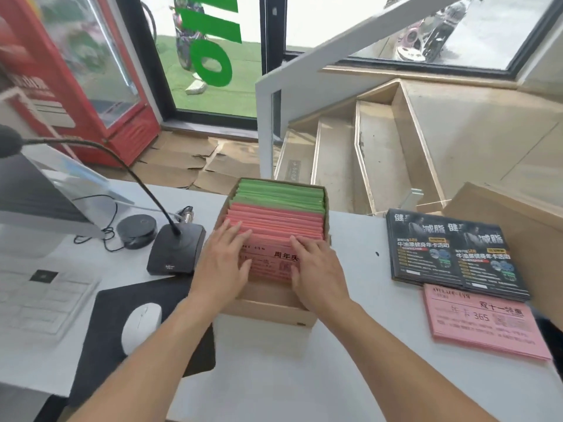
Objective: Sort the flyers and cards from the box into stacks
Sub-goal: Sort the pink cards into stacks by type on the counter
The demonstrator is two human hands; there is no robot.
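Materials and finishes on the desk: the box (268, 310) is plain brown cardboard, matt and slightly fibrous at its cut edges; the pink flyers (275, 229) and green flyers (280, 191) standing in it are thin matt paper, as is the pink stack (484, 322) lying flat at right; the dark flyers (451, 251) beside it are coated paper with a faint sheen; the desk top (353, 300) is smooth white laminate; the mouse (140, 327) is glossy white plastic on a matt black mat (103, 312); the microphone base (176, 248) is satin black plastic, its neck ribbed and flexible
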